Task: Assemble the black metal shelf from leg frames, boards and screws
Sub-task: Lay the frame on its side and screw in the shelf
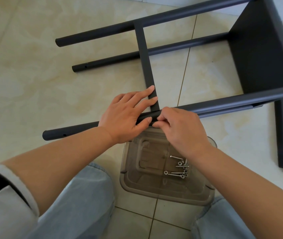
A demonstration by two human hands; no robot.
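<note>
The floor (54,94) is laid with large glossy tiles, cream with pale beige marbling, split by thin dark grout lines (186,66) that run away from the viewer and cross near the bottom edge. Soft, even daylight falls on it with mild sheen. A whiter strip (180,0) borders the top edge.

My left hand (121,116) steadies the leg frame (223,105); my right hand (178,128) pinches at its tube above the screw tray (165,192).
</note>
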